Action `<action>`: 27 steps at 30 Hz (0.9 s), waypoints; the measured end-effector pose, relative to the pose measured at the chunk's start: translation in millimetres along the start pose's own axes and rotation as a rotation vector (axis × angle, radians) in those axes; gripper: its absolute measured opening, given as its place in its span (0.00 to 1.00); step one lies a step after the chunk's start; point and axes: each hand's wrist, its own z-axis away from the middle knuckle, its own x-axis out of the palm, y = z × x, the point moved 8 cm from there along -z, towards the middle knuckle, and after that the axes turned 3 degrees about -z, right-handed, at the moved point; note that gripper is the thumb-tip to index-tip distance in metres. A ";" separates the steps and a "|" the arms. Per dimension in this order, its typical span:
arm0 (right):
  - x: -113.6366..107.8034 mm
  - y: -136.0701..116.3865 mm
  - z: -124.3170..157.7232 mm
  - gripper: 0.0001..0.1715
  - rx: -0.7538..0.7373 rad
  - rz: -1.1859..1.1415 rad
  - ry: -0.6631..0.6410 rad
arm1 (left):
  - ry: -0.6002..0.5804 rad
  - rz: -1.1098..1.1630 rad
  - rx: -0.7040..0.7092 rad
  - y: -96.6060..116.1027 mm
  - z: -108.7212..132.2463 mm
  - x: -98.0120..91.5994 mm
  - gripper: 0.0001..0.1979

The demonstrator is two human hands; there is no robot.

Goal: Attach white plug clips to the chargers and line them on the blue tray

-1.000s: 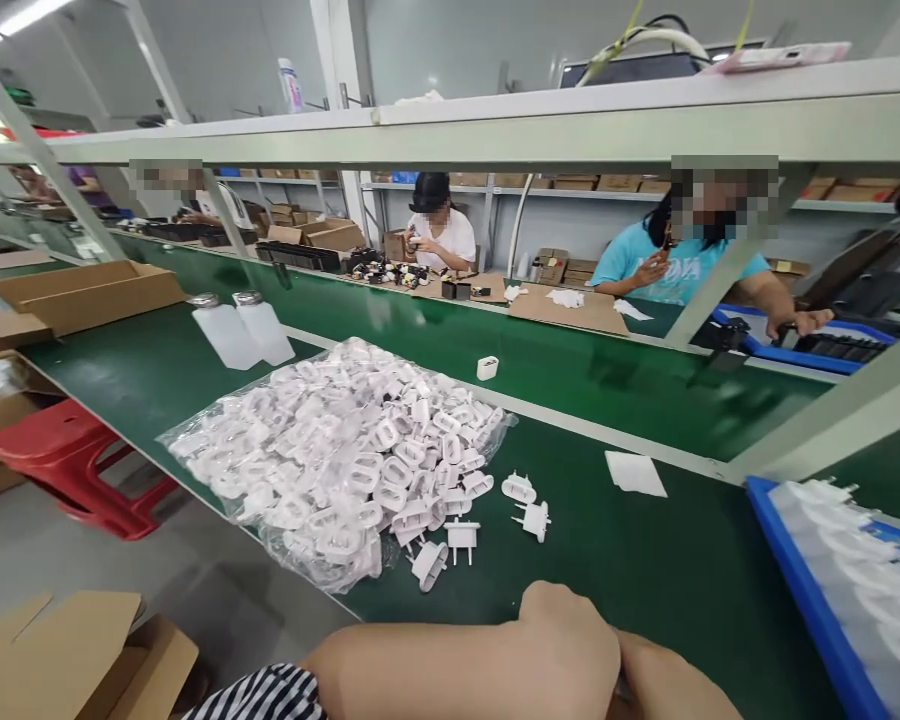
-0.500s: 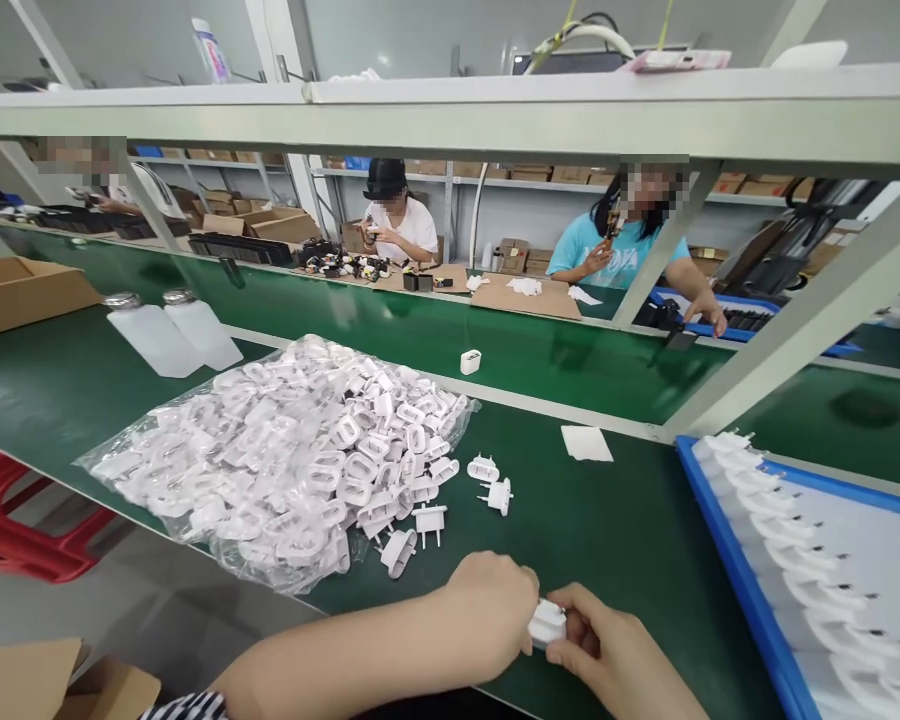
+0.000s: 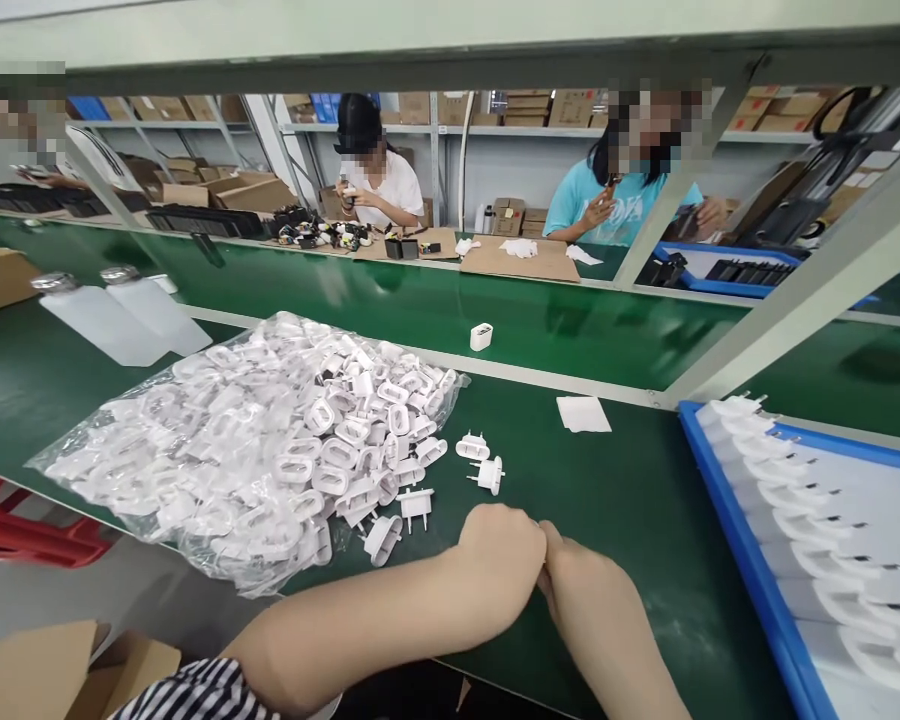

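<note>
My left hand (image 3: 501,545) and my right hand (image 3: 583,585) meet above the near part of the green bench, both closed with fingers curled inward. The white plug adapter seen between them half a second ago is now hidden behind the hands. Just beyond them lie a few loose white plug pieces with pins: one plug piece (image 3: 489,475) on its side, another plug piece (image 3: 472,446) behind it. To their left, a clear plastic bag (image 3: 67,450) spreads open under a large heap of white oval plug housings (image 3: 337,452).
At right stands a blue-rimmed tray (image 3: 727,530) with a row of white plugs (image 3: 802,540). A white paper piece (image 3: 583,413) lies behind. Two bottles (image 3: 112,320) lie at left; a slanted post (image 3: 795,260) rises at right. Co-workers sit across the bench.
Both hands have come closer together and turned, covering the white plug adapter that showed between them. My view has tilted downward, so the scene sits higher in the picture.
</note>
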 end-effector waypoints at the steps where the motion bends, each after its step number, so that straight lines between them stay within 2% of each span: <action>1: -0.7 0.1 -1.3 0.07 -0.031 -0.024 -0.017 | -0.037 -0.053 -0.006 -1.8 0.3 0.9 0.09; 5: 0.6 13.1 -4.6 0.05 -0.029 -0.259 -0.062 | -0.098 -0.118 0.006 -2.2 1.0 -7.6 0.04; 7: 4.6 19.8 -3.5 0.06 -0.016 -0.388 -0.080 | -0.201 -0.155 0.043 -4.3 -5.8 -12.8 0.09; 9: 8.0 28.2 0.7 0.07 0.017 -0.446 -0.079 | -0.272 -0.201 0.019 -19.7 -24.8 -27.0 0.14; 10: 8.9 33.3 4.2 0.08 0.039 -0.458 -0.066 | -0.243 -0.209 -0.032 -33.4 -40.6 -40.6 0.16; 11: 9.1 38.2 8.5 0.08 0.055 -0.471 -0.046 | -0.140 -0.181 -0.161 -54.3 -59.1 -60.0 0.16; 12: 8.6 42.7 13.5 0.08 0.063 -0.492 -0.014 | -0.004 -0.089 -0.296 -76.7 -77.2 -79.9 0.14; 13: 8.0 46.6 19.0 0.08 0.061 -0.522 0.024 | 0.229 0.020 -0.433 -99.6 -91.7 -103.7 0.14; 14: 7.8 49.9 24.7 0.08 0.053 -0.560 0.064 | 0.353 0.039 -0.467 -113.8 -107.6 -117.2 0.17; 16: 11.2 55.7 35.3 0.08 0.040 -0.649 0.136 | 0.471 0.072 -0.451 -130.6 -139.3 -127.1 0.23; 18: 18.7 63.1 43.1 0.10 0.062 -0.745 0.208 | 0.502 0.100 -0.386 -135.2 -164.9 -124.5 0.26; 21: 34.8 76.5 47.8 0.11 0.157 -0.895 0.273 | 0.516 0.143 -0.332 -132.9 -183.3 -117.1 0.21; 23: 45.8 83.6 46.9 0.13 0.232 -1.024 0.254 | 0.508 0.154 -0.304 -127.9 -184.9 -116.3 0.19; 27: 54.9 89.9 43.4 0.18 0.338 -1.304 0.211 | 0.487 0.165 -0.193 -107.6 -167.1 -124.5 0.26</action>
